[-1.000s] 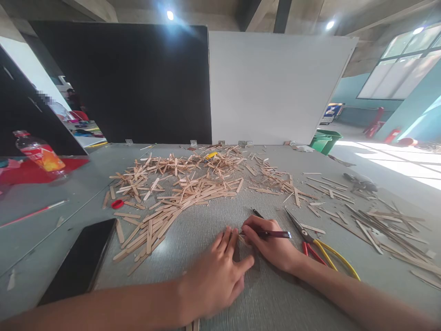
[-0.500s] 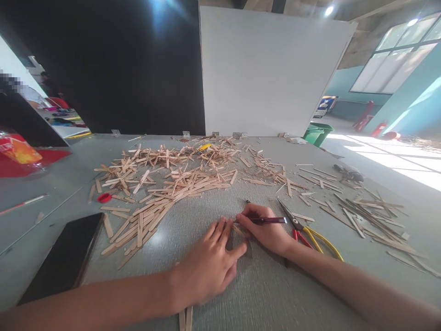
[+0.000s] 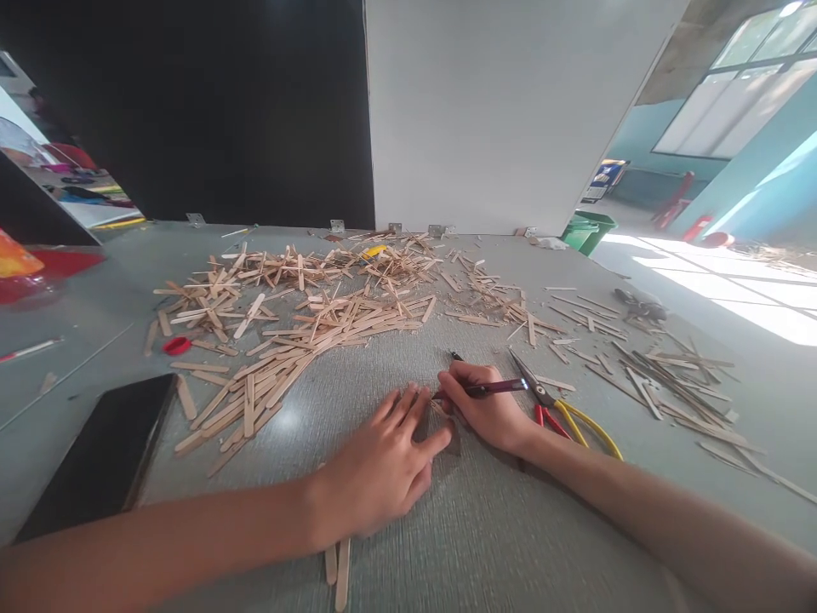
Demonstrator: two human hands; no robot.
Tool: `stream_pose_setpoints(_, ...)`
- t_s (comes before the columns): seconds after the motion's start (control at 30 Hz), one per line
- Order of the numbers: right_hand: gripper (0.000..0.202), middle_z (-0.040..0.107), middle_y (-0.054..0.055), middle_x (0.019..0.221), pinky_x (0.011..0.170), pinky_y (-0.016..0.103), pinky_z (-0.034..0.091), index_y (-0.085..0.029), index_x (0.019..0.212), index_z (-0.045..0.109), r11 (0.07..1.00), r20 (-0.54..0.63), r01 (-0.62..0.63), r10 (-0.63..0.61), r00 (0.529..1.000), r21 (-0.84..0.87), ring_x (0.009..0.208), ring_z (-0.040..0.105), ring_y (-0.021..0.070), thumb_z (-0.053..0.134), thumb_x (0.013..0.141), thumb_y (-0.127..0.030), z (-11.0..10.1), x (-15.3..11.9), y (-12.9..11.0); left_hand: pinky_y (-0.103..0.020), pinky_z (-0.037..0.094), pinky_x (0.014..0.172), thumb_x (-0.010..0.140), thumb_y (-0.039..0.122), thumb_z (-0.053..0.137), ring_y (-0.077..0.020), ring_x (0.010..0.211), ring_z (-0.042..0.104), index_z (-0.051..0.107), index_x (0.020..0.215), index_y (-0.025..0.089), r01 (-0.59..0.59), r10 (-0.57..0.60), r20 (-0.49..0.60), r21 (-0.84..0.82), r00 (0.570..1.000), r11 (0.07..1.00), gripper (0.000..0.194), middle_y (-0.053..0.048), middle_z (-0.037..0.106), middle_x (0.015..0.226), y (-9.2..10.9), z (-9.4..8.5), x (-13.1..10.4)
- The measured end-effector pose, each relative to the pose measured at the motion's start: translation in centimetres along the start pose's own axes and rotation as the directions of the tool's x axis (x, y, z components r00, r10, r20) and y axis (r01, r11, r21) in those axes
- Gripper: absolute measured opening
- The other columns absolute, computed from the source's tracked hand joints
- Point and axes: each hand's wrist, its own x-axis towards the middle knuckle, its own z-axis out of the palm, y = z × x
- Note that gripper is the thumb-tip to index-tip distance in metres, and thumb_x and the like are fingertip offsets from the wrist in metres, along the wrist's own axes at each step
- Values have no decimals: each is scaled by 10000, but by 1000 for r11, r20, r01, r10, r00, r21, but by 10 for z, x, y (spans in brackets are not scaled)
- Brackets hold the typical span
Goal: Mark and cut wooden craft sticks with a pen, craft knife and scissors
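My right hand (image 3: 485, 404) is closed round a dark pen (image 3: 501, 387), its tip pointing left toward a small wooden piece (image 3: 439, 409) on the table. My left hand (image 3: 389, 455) lies palm down just left of it, fingers spread, with the fingertips at that piece. Most of the piece is hidden by the hands. Two wooden sticks (image 3: 343, 572) stick out below my left wrist. To the right of my right hand lie pliers with red handles (image 3: 554, 421) and a tool with yellow handles (image 3: 584, 430), partly overlapping.
A large heap of wooden sticks (image 3: 299, 349) spreads beyond my hands. A black flat object (image 3: 102, 451) and a red ring (image 3: 177, 346) lie left. Thin strips (image 3: 677, 387) are scattered right. Black and grey panels (image 3: 511, 119) stand behind the table (image 3: 491, 528).
The camera view has shifted, so the table things appear slightly higher and further left. The pen is tilted a little differently in my right hand. My left hand stays beside it.
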Motion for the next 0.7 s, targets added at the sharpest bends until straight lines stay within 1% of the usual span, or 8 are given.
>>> stream_pose_setpoints(0.17,391,650,4,580,526,272,420,-227,641,534,999,2,12,-12,1000,-32,516,562,144,525,1006,-367,0,1,2,-601,414,1151,976,192,519,-432,1432,461,572,1328,152,-1,1,11,-18,1000,1000,359,-248,541,1490,1,0,0)
stream_pose_setpoints(0.37,389,661,5,592,526,268,421,-227,648,521,998,6,32,-32,999,-57,518,577,140,514,1009,-371,1,1,3,-598,398,1162,976,193,527,-416,1447,446,571,1337,158,9,-9,0,-51,1000,999,365,-227,530,1512,0,0,0)
stream_pose_setpoints(0.47,411,640,-4,575,528,268,394,-224,624,496,994,19,66,-65,998,-84,505,523,126,538,1002,-380,0,0,3,-596,410,1153,977,201,533,-421,1440,453,570,1342,162,7,-7,4,-42,1000,999,369,-227,538,1503,0,0,0)
stream_pose_setpoints(0.57,457,590,-17,551,518,272,353,-222,600,478,988,33,103,-100,994,-117,506,439,120,574,991,-437,-1,0,3,-595,420,1143,978,200,530,-436,1435,455,565,1354,153,4,-3,13,-33,1000,999,380,-245,545,1489,-1,0,1)
stream_pose_setpoints(0.7,503,560,-24,559,523,275,334,-216,607,493,982,67,134,-126,990,-133,516,412,117,540,1012,-511,-3,0,4,-594,407,1148,987,188,503,-414,1453,439,573,1345,185,2,-3,-10,-64,1000,998,364,-201,529,1523,-1,0,0)
